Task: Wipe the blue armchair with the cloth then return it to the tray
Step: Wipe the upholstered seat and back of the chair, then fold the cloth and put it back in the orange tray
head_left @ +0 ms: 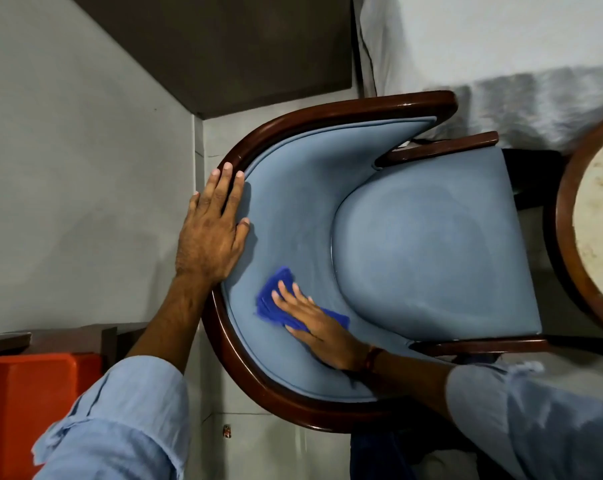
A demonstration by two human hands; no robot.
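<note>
I look straight down on the blue armchair [431, 244], its pale blue seat and curved backrest framed in dark polished wood. My right hand [322, 327] lies flat on a deep blue cloth [272, 299], pressing it against the inside of the backrest just left of the seat cushion. The cloth shows beyond my fingertips and behind my palm. My left hand [213, 226] rests on the backrest's wooden rim, fingers spread and curled over the edge, holding nothing loose. No tray is identifiable.
An orange box-like object [33, 403] sits at the lower left beside dark wooden furniture. A round wood-rimmed table with a pale top [598, 237] stands at the right edge, close to the chair's front. Grey floor lies to the left; a white bedspread hangs at the upper right.
</note>
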